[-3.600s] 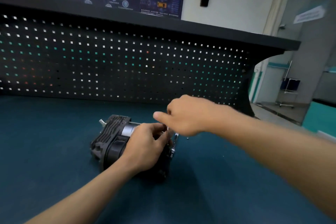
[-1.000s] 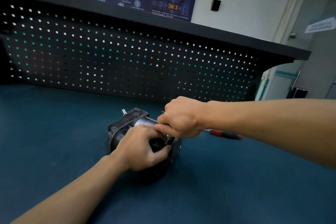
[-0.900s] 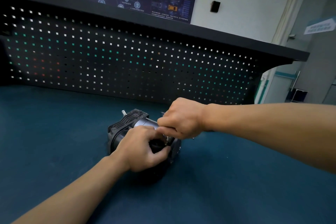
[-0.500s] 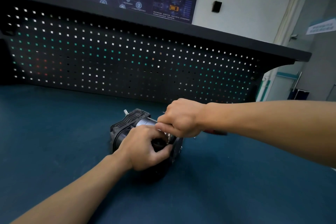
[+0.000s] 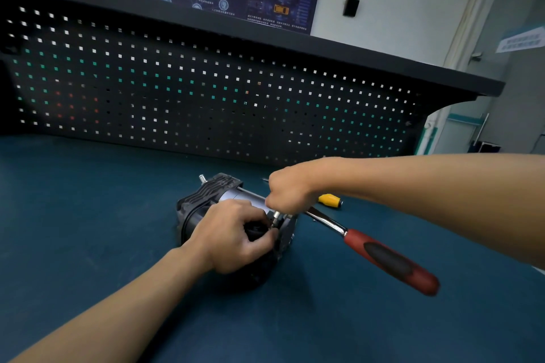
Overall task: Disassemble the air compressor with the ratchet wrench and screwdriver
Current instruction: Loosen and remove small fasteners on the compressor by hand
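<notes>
Lies on its side near the middle of the teal bench mat (image 5: 88, 230), well short of the pegboard (image 5: 206, 97): the air compressor (image 5: 206, 200), pinned down by the left hand (image 5: 233, 239) with fingers and thumb curled round its near end. Could twist or skid across the mat under a pull on the ratchet wrench (image 5: 383, 259) too hard for that one-handed hold. Is gripped, that wrench, only at its head, inside the closed fist of the right hand (image 5: 290, 191), with the red-and-black handle free; gives little leverage that way, and could tip and drag the socket (image 5: 275, 216) off the fastener, rounding it. Could also nip the left fingertips (image 5: 265, 240), lying just beside the socket. Least of all, might lose a loosened bolt by letting it drop and roll away; cannot make out the bolt itself under the socket. Taking the compressor by its long axis: runs from far left to near right, with the ribbed black end away and the worked end nearer the viewer. As for the wrench, points its handle near and to the right, out past the compressor's end. Stands about upright, the socket. Shows only a yellow handle, the screwdriver (image 5: 330, 200), on the mat beyond the right forearm, untouched; cannot tell its heading.
</notes>
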